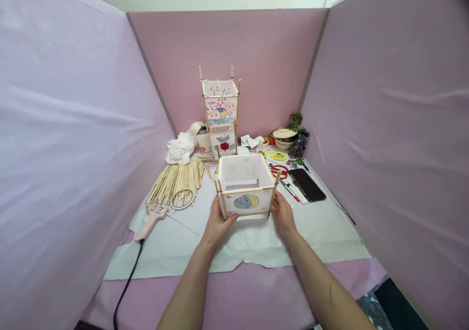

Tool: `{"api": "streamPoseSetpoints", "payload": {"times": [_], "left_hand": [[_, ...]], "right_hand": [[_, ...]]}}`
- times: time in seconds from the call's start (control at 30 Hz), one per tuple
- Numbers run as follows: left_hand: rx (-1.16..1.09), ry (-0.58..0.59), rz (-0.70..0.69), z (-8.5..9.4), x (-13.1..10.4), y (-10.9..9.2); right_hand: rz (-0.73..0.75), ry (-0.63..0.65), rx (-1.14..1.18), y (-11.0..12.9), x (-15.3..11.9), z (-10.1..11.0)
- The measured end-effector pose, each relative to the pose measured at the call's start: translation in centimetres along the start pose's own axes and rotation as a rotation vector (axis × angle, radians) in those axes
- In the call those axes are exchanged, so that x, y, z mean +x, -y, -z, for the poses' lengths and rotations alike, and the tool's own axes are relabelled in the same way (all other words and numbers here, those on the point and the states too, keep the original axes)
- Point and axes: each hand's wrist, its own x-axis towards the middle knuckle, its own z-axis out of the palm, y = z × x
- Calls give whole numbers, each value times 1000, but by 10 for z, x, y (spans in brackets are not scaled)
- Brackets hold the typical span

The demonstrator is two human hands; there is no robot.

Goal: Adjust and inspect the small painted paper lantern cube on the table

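Your left hand (217, 222) and right hand (283, 214) clasp the paper lantern (246, 186) by its near corners; squeeze harder and its thin panels may tear or the sticks pop loose.

At the frame's centre a paper lantern box (246, 186) stands on the white sheet (330, 232), gripped by the left hand (217, 224) and right hand (283, 214) at its two near corners. Behind it, two stacked lanterns (221, 117) rise. Left of centre lie the wooden sticks (176, 179), with the glue gun (151, 219) below them; a phone (307, 184) lies to the right.
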Motion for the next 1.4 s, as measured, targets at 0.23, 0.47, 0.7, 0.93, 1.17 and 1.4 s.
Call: {"api": "streamPoseSetpoints", "payload": {"times": [0.23,0.47,0.7,0.93,1.17,1.4], "left_hand": [[404,42,34,20,0,-8],[529,133,54,28,-2,-14],[409,155,126,23,-2,-16],[529,37,59,16,2,-8],[621,-30,-15,12,1,-3],[624,75,41,13,3,-1]], "right_hand": [[104,1,-398,23,-3,14],[106,291,-841,45,-10,28],[86,381,-977,33,-10,29],[161,259,-1020,30,-9,22],[216,210,-1043,23,-6,21],[158,231,-1113,17,-6,22]]}}
